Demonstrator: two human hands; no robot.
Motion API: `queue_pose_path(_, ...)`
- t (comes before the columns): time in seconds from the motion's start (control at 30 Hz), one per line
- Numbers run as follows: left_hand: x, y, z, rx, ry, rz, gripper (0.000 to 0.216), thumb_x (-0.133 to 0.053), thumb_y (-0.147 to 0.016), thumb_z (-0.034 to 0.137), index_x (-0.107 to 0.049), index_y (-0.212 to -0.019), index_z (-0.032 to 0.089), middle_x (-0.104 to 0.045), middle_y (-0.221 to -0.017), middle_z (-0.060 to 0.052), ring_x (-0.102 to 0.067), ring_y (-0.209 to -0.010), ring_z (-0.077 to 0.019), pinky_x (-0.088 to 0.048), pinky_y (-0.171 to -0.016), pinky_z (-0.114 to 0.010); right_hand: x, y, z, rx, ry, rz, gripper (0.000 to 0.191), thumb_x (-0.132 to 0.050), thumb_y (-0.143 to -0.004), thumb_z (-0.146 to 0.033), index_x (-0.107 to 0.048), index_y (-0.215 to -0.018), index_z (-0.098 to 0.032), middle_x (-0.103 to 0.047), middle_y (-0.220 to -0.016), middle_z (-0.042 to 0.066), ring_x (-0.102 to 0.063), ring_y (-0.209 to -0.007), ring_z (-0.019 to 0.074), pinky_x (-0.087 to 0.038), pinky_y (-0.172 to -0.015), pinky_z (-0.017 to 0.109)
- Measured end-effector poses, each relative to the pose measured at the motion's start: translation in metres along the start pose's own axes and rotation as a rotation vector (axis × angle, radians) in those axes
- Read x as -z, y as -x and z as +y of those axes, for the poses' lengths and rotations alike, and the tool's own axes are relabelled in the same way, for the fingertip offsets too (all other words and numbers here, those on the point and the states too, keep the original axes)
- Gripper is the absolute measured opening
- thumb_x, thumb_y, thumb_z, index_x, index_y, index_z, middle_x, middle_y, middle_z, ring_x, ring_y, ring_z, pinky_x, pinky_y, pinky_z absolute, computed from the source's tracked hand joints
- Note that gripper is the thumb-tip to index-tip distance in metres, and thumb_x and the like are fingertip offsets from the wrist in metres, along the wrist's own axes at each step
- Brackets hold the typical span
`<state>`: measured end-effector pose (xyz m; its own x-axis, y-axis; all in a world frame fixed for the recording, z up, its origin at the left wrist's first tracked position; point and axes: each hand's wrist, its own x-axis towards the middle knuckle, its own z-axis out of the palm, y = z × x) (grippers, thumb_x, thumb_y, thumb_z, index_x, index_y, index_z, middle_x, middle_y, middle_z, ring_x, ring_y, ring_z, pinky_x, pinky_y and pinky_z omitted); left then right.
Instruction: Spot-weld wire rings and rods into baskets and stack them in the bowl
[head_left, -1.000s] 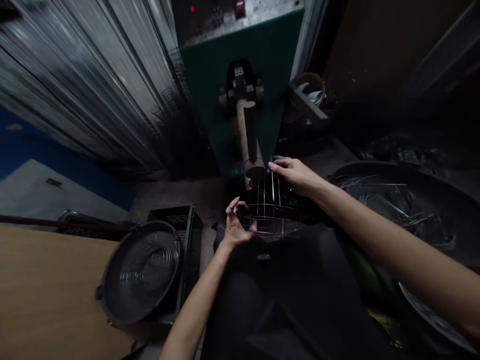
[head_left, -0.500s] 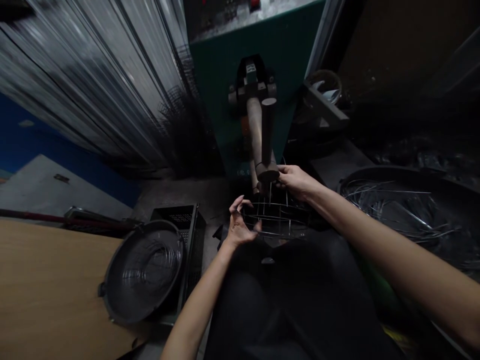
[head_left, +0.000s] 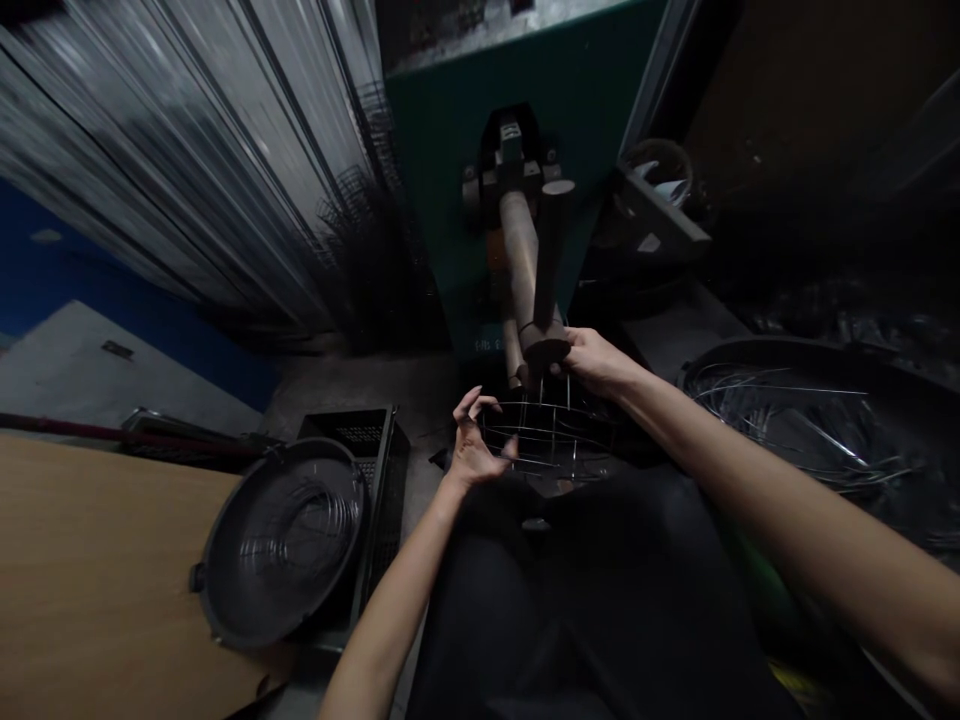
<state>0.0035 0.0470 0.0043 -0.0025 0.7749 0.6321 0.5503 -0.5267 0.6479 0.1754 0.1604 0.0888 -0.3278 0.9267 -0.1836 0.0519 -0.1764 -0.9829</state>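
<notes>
Below the round arm of a green spot-welding machine [head_left: 529,255] sits a wire frame [head_left: 555,434], made of curved wires crossed by short straight ones. My left hand [head_left: 474,445] curls around its left side, with bent fingers above and the thumb below the wires. My right hand [head_left: 596,362] is closed beside the tip of the machine's arm, directly above the frame's upright wires. Its fingertips are partly hidden behind that tip, so what they pinch is not clear.
At left, a round dark basin [head_left: 281,545] holding wire rings rests on a black plastic crate [head_left: 386,470], beside a wooden board [head_left: 97,570]. On the right stands a wide dark basin [head_left: 757,350] of loose wires. Wire pieces hang by the corrugated metal wall [head_left: 247,130].
The view has shifted slightly, moving the machine a little to the right in the picture. Both hands keep nearly the same places at the wire frame.
</notes>
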Motion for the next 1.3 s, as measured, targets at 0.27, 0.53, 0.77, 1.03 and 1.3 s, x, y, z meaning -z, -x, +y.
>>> queue_pose_path(0.27,-0.005,-0.003,-0.005,-0.018,0.045,0.013,0.068,-0.065,-0.063,0.016,-0.027,-0.119,0.021,-0.051,-0.098,-0.009,-0.057,-0.093,-0.0236,-0.047,-0.087,-0.046,0.001,-0.005,0.008,0.074,0.016,-0.006,0.035,-0.071,-0.062,-0.044,-0.052,-0.070,-0.016,-0.046,-0.052,-0.004,-0.039,-0.045,0.0060,-0.028,-0.042,0.019)
queue_pose_path(0.53,-0.010,-0.008,-0.012,-0.030,0.122,0.051,0.069,-0.064,-0.063,0.016,-0.025,-0.120,0.021,-0.049,-0.097,-0.007,-0.056,-0.089,-0.0209,-0.047,-0.086,-0.042,-0.003,-0.006,0.002,0.051,0.058,0.032,0.038,-0.072,-0.064,-0.048,-0.051,-0.067,-0.016,-0.046,-0.050,-0.004,-0.039,-0.044,0.0069,-0.030,-0.043,0.020)
queue_pose_path(0.77,-0.008,-0.012,-0.015,-0.023,0.099,0.036,0.064,-0.064,-0.063,0.017,-0.030,-0.117,0.018,-0.049,-0.100,-0.007,-0.056,-0.089,-0.0193,-0.047,-0.088,-0.040,-0.006,-0.008,-0.004,0.032,0.052,0.048,0.039,-0.076,-0.065,-0.045,-0.051,-0.063,-0.016,-0.046,-0.048,-0.003,-0.039,-0.045,0.0068,-0.032,-0.044,0.019)
queue_pose_path(1.03,-0.007,-0.014,-0.024,-0.063,0.057,0.030,0.074,-0.065,-0.062,0.018,-0.024,-0.124,0.019,-0.050,-0.095,-0.006,-0.056,-0.094,-0.0212,-0.044,-0.093,-0.043,-0.006,-0.014,0.002,0.036,0.058,0.036,0.035,-0.073,-0.070,-0.040,-0.048,-0.062,-0.017,-0.045,-0.048,-0.003,-0.040,-0.044,0.0068,-0.031,-0.042,0.019)
queue_pose_path(1.3,-0.002,-0.020,-0.027,-0.069,0.007,-0.045,0.080,-0.062,-0.068,0.027,-0.013,-0.131,0.022,-0.051,-0.099,-0.006,-0.058,-0.088,-0.0190,-0.047,-0.086,-0.040,-0.004,-0.027,0.012,-0.025,-0.006,0.044,0.017,-0.065,-0.077,-0.022,-0.052,-0.070,-0.013,-0.050,-0.055,-0.003,-0.041,-0.044,0.0048,-0.027,-0.041,0.017)
